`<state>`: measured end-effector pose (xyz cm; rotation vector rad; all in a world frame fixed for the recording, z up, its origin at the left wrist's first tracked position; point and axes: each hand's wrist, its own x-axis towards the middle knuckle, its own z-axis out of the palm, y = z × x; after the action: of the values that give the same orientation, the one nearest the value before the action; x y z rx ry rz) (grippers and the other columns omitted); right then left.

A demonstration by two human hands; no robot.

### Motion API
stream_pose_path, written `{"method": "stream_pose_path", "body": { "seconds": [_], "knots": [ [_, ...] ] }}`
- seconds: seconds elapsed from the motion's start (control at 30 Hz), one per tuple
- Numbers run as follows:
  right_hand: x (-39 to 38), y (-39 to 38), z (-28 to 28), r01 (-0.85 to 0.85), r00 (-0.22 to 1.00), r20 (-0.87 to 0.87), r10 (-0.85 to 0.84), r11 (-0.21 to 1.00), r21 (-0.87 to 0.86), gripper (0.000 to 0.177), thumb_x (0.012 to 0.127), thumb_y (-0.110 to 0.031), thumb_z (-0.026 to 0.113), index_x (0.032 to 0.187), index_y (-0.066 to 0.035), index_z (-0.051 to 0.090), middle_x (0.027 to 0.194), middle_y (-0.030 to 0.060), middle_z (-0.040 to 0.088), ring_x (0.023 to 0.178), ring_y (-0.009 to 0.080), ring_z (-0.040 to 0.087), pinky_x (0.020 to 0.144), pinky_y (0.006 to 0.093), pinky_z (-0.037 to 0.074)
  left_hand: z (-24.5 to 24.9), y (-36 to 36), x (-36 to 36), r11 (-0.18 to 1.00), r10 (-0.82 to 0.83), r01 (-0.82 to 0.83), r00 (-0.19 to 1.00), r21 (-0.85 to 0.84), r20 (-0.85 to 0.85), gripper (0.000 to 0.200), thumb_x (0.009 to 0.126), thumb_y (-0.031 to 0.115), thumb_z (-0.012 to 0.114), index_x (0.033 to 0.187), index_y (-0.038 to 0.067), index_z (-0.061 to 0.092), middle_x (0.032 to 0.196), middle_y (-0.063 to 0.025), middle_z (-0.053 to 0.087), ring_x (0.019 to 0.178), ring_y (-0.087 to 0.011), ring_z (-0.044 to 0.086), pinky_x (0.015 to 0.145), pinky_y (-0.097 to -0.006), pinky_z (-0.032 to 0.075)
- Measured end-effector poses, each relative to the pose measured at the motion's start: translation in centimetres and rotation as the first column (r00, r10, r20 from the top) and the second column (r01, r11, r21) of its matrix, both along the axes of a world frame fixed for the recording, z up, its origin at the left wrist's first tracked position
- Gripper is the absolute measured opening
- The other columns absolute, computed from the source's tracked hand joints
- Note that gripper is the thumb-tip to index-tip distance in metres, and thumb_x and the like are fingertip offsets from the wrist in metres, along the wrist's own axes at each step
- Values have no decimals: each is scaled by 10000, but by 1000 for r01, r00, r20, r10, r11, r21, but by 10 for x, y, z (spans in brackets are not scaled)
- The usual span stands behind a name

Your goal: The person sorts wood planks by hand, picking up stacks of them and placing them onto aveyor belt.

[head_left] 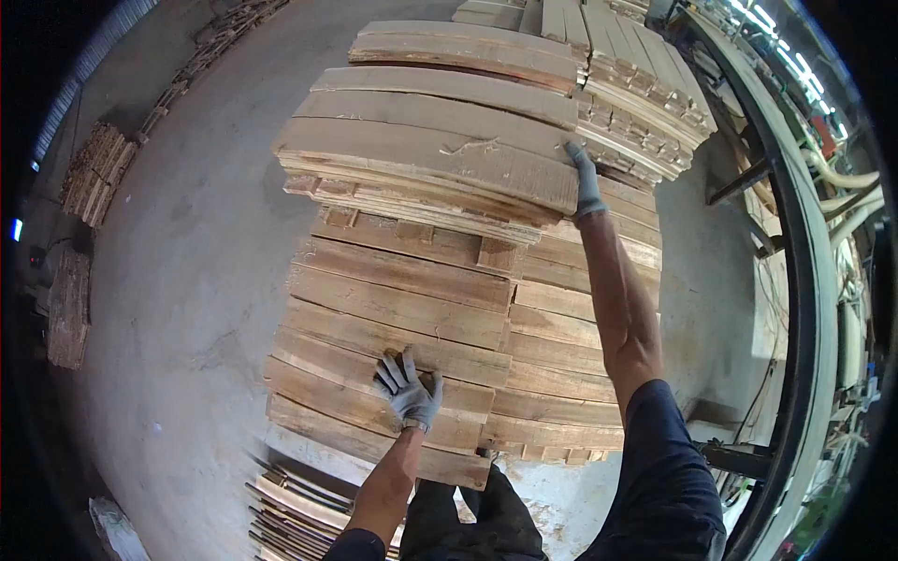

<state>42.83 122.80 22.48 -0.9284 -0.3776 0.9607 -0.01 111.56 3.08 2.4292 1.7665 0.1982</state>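
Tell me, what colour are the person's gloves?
Grey on both left hand and right hand, in the head view.

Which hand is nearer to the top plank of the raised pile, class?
Right. The right hand grips the right end of the top plank; the left hand lies flat on the lower boards, well short of it.

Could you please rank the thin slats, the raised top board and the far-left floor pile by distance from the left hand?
1. Thin slats: just below-left of the left hand.
2. Raised top board: above, atop the stack.
3. Floor pile: far left, well away.
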Motion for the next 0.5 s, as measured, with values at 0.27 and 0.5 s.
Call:
{"method": "stream_pose_path", "body": {
  "seconds": [0.27,0.5],
  "knots": [
    [-65,-38,-6,22,990,-138,-23,1000,-11,499,863,-442,595,1211,-85,563,1109,89,625,1021,261,608,895,398,504,77,114,108,763,576,488,-213,-425,789,829,946,493,502,1537,172,17,1540,-93,209,1324,-247,332,1129,-362,188],
    [-197,-102,-28,235,970,-88,-228,970,69,486,896,-382,576,1262,-70,510,1255,85,537,1142,242,539,958,406,464,145,182,107,782,584,539,-461,-311,668,677,853,604,521,1323,122,455,1171,-98,577,1063,-240,572,898,-421,495]
  ]
}}
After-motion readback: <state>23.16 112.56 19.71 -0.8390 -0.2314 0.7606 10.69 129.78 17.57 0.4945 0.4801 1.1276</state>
